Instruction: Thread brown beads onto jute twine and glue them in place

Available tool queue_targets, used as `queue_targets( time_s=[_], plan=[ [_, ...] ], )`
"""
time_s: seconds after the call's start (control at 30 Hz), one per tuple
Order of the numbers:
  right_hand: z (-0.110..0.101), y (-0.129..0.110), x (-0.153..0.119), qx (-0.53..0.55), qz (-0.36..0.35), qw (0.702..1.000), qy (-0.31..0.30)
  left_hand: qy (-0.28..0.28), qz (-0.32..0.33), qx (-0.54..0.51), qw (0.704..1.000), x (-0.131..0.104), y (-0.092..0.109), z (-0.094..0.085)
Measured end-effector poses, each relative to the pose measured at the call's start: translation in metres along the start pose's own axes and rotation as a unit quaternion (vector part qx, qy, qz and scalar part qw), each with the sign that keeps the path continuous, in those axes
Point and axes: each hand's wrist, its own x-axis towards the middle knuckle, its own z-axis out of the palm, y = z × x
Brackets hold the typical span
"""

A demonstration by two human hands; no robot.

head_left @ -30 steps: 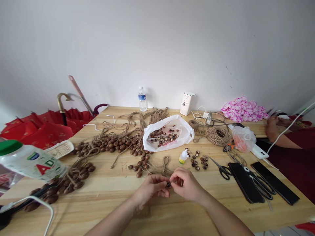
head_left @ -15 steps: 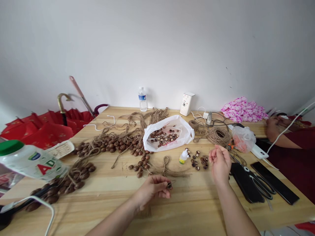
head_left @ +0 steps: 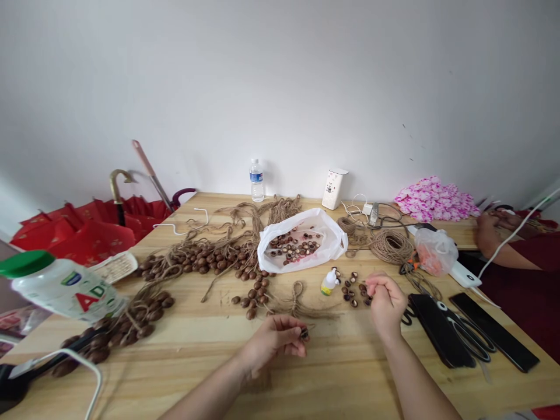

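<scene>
Between the thumb and fingers of my left hand (head_left: pixel 280 339) is a small dark nut shell (head_left: pixel 304 334), with a thin strand of twine beside it. My right hand (head_left: pixel 387 303) is closed, fingers curled, at the right edge of a small group of split nut shells (head_left: pixel 350 289); whether anything is in its fingers is hidden. Left of that group stands a small glue bottle (head_left: pixel 328 283) with a white cap. A looped bundle of twine (head_left: pixel 296 300) lies just beyond my left hand. Behind it sits an open white plastic bag (head_left: pixel 301 265) holding many shell pieces.
Strings of brown nuts (head_left: pixel 210 256) cover the left side, near a green-capped bottle (head_left: pixel 65 286). At right lie scissors (head_left: pixel 468 332), a black phone (head_left: pixel 441 332), coiled twine (head_left: pixel 391 245) and a power strip (head_left: pixel 464 273). Another person's arm (head_left: pixel 503 245) rests at the far right.
My right hand has moved down and its fingers have curled in toward the loose shells. My left hand keeps its hold on the nut shell. The view has shifted slightly.
</scene>
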Motion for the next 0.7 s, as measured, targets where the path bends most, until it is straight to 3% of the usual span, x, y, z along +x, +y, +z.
queue_targets(
  time_s=[0.1,0.17,0.27,0.33,0.43,0.7],
  plan=[
    [-0.0013,-0.0015,-0.0031,-0.044,-0.088,0.995,-0.03,-0.004,0.003,-0.006,1.0,0.0006,-0.0004,-0.0003],
    [-0.0008,-0.0027,-0.0052,-0.083,-0.161,0.978,-0.104,-0.008,0.005,-0.008,1.0,0.0011,-0.0008,-0.0003],
    [0.0025,-0.0052,-0.0083,-0.142,-0.233,0.929,-0.248,-0.014,0.007,-0.01,1.0,0.0018,-0.0008,0.0003],
    [0.0051,-0.0058,-0.0099,-0.162,-0.263,0.907,-0.287,-0.012,0.01,-0.011,1.0,0.0019,-0.0002,0.0009],
    [0.0072,-0.0039,-0.0101,-0.16,-0.282,0.912,-0.252,-0.009,0.012,-0.008,1.0,0.0014,0.0007,0.0013],
    [0.0033,0.004,-0.0066,-0.21,-0.218,0.946,-0.117,-0.008,0.013,-0.007,1.0,0.0003,0.0009,0.002]
  ],
)
